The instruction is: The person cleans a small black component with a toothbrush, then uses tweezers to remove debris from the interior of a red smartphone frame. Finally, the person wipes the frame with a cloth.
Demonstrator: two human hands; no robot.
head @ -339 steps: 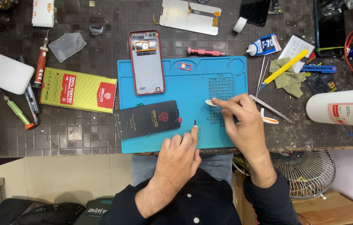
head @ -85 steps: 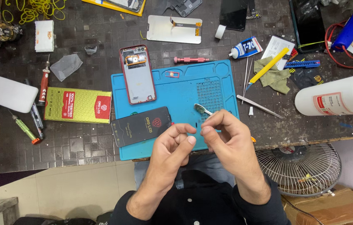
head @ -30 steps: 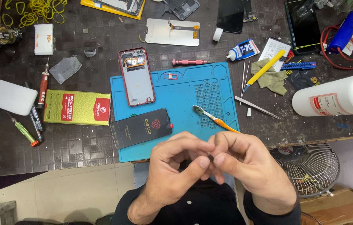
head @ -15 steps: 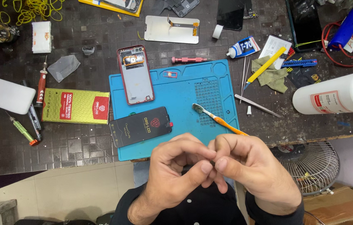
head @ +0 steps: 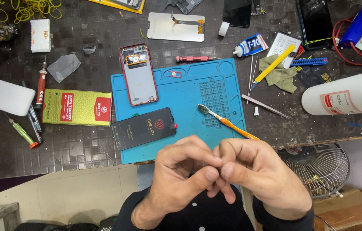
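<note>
Curled fingers (head: pixel 210 174) of both hands touching

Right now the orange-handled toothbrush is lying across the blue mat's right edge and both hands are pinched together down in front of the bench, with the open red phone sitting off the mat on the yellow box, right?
Not quite. The head view shows the open red phone lying on the blue mat at its upper left corner, not on the yellow box beside it. The rest holds: the toothbrush crosses the mat's right edge, and the left hand and right hand are pinched together.

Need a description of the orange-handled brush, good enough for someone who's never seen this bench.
Find the blue work mat in the middle of the dark bench. The orange-handled brush lies slanted across its lower right corner, bristles on the mat, handle over the edge. It is the only orange tool on the mat; the dark screen panel lies to its left.
</note>
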